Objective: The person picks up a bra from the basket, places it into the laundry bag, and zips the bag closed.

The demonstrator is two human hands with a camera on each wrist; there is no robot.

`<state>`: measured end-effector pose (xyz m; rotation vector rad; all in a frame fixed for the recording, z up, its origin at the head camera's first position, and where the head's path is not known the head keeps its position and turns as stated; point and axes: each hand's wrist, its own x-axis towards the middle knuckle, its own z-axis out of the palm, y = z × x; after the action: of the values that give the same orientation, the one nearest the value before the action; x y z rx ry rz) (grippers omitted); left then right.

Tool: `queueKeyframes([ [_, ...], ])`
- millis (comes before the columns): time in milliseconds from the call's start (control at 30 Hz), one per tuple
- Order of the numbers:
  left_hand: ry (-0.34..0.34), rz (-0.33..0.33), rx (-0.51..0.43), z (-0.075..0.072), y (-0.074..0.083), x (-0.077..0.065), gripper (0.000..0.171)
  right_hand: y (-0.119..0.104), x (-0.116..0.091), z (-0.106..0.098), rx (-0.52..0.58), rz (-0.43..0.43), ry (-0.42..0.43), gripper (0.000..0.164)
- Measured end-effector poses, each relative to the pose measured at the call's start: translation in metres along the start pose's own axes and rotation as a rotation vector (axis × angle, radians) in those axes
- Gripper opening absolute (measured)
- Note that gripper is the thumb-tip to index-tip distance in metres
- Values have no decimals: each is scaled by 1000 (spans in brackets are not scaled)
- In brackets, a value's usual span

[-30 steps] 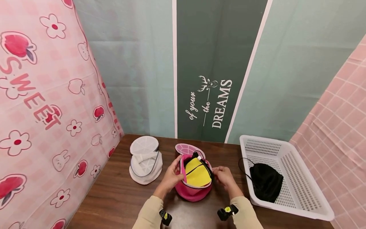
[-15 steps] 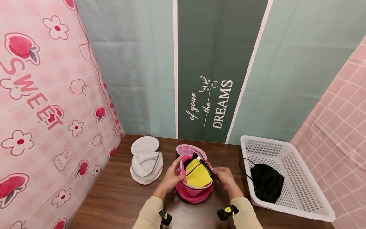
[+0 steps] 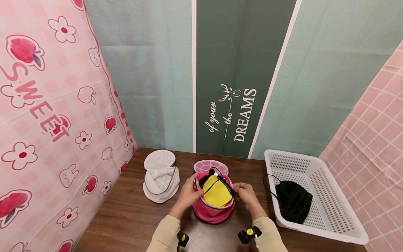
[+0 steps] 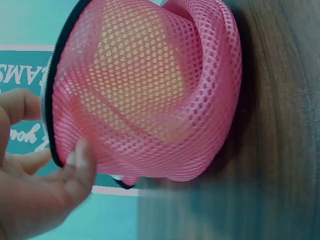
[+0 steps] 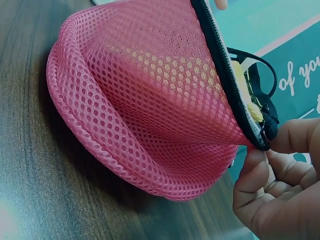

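A pink mesh laundry bag (image 3: 212, 216) sits in the middle of the wooden table, its round zipped mouth open and its lid (image 3: 211, 167) folded back. Inside lies a yellow cloth piece (image 3: 217, 192) with black straps, showing through the mesh in both wrist views. My left hand (image 3: 188, 193) holds the left side of the rim between thumb and fingers. On the right, my right hand (image 3: 247, 196) pinches the rim by its zip edge, thumb and forefinger meeting at the black zip tape (image 5: 257, 137) in the right wrist view.
A white mesh laundry bag (image 3: 161, 185), lid back, stands to the left. At the right is a white plastic basket (image 3: 333, 196) holding a black cloth piece (image 3: 292, 201) with a thin strap hanging over the basket's side. Printed curtains hang behind and at both sides.
The left side of the bag's mouth has spread slightly outward with my left hand. My right hand keeps its pinch on the rim, nearly in place.
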<state>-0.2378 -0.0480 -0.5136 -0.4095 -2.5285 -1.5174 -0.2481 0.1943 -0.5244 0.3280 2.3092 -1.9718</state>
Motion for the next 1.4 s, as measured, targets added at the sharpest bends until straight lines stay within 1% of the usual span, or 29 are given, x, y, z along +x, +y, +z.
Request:
queueKeyframes([
  [67, 13, 32, 115, 0, 5, -1, 69, -1, 0, 0, -5, 5, -2, 21],
  [133, 34, 54, 203, 2, 10, -1, 68, -2, -1, 0, -8, 10, -5, 21],
  [233, 71, 90, 309, 6, 19, -1, 62, -2, 0, 0, -5, 15, -9, 20],
  [333, 93, 161, 400, 11, 25, 1, 54, -1, 2, 0, -3, 8, -14, 19],
  [433, 79, 235, 461, 16, 31, 4, 49, -1, 2, -1, 6, -10, -27, 19],
  [500, 64, 269, 494, 19, 33, 5, 48, 0, 3, -3, 24, -55, -63, 18],
  [567, 55, 291, 513, 21, 36, 7, 47, 0, 2, -3, 35, -62, -72, 18],
  [633, 36, 298, 539, 24, 37, 8, 46, -5, -1, -2, 41, -68, -83, 18],
  [700, 4, 299, 574, 27, 39, 10, 45, -7, -2, -2, 39, -50, -73, 18],
  [733, -18, 298, 588, 29, 40, 10, 44, -10, -3, 0, 31, -23, -49, 19],
  [800, -68, 296, 623, 32, 41, 12, 42, -11, -4, 1, 26, -21, -44, 19],
  [833, -89, 299, 639, 34, 41, 13, 42, -8, -1, 1, 28, -19, -38, 19],
  [967, -130, 307, 652, 41, 41, 13, 40, -7, 0, 2, 42, -25, -32, 17],
  [1067, -159, 288, 646, 46, 40, 14, 40, -8, 0, 3, 51, -30, -37, 17],
  [1300, -276, 231, 689, 56, 39, 15, 47, -11, -1, 4, 54, -40, -46, 18],
  [1400, -293, 209, 703, 59, 39, 14, 50, -11, -2, 3, 50, -50, -51, 19],
])
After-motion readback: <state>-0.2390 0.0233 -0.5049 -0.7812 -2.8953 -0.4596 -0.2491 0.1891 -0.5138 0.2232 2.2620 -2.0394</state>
